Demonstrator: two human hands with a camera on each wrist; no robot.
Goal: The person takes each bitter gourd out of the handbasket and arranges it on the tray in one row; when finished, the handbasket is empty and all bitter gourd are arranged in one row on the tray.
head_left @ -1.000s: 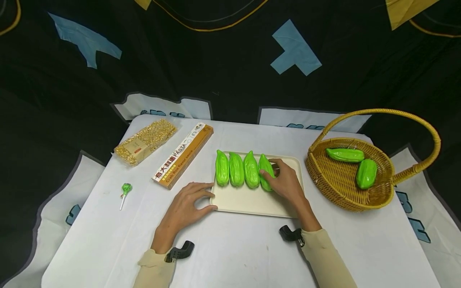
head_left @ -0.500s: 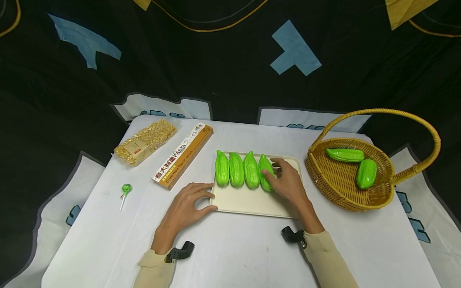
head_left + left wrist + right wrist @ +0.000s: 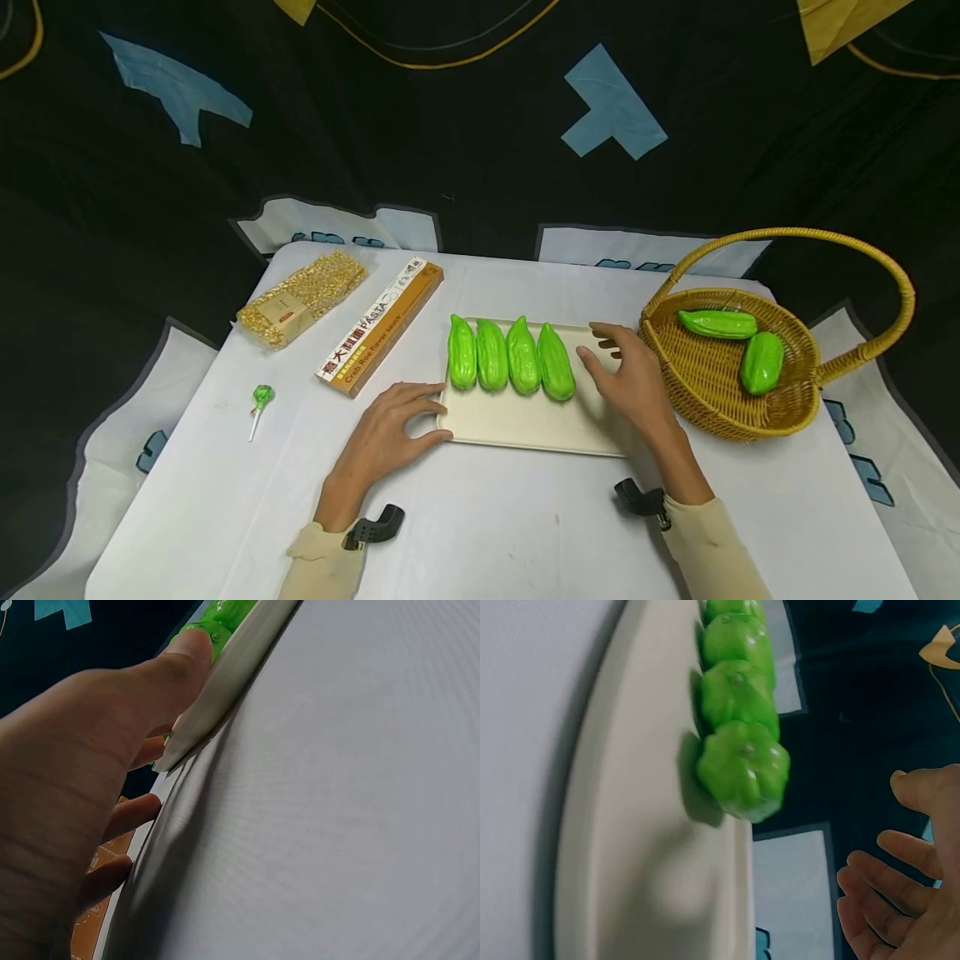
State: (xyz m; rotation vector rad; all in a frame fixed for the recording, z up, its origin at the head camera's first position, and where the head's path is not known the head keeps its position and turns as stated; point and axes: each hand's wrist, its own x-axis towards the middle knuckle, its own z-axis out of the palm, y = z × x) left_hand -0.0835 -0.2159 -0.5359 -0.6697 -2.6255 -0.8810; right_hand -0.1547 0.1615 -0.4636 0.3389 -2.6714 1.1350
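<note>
Several glossy green ribbed gourds [image 3: 492, 354] lie side by side along the far left part of a cream rectangular tray [image 3: 517, 421]. My right hand [image 3: 630, 379] hovers over the tray's right side, fingers loosely bent and holding nothing, a gap away from the rightmost gourd [image 3: 556, 362]. In the right wrist view, that hand [image 3: 900, 885] is apart from the row of gourds [image 3: 744, 771]. My left hand [image 3: 386, 425] rests at the tray's front left corner, its fingertips and thumb at the edge. In the left wrist view, the thumb [image 3: 191, 656] lies against the tray rim [image 3: 217, 690].
A wicker basket [image 3: 693, 408] with a tall arched handle stands right of the tray, with two similar green gourds [image 3: 762, 362] inside. To the left lie a pasta box [image 3: 382, 325], a bag of yellow kernels [image 3: 322, 279] and a green lollipop [image 3: 262, 400] on white cloth.
My right hand has let go of the rightmost gourd and moved right, towards the basket. The gourd stays in the row on the tray. My left hand keeps its place.
</note>
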